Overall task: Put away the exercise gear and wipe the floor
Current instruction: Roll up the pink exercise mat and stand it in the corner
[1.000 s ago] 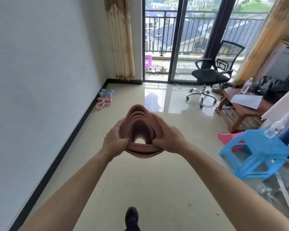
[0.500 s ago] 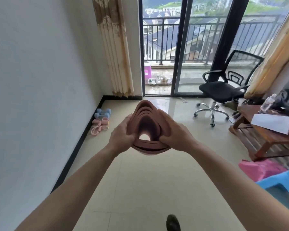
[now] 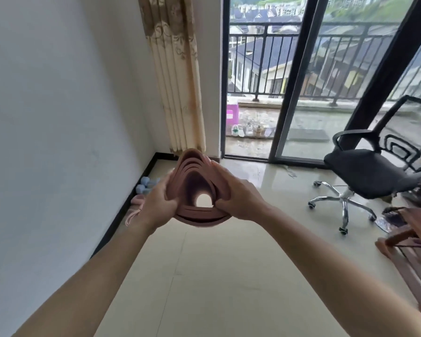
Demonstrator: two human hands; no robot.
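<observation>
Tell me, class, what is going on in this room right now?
A person is tidying up exercise gear. Their left hand and right hand grip a rolled mat from either side, held out in front above the tiled floor, its open end facing the camera. The blue dumbbells and a pink band lie on the floor by the wall. An office chair stands to the right.

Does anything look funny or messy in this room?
Yes. The rolled mat, gripped between the left hand and the right hand, is squashed into a lopsided shape, and its layers sit loose with gaps between them. By the wall, blue dumbbells and a pink rope lie on the floor.
</observation>
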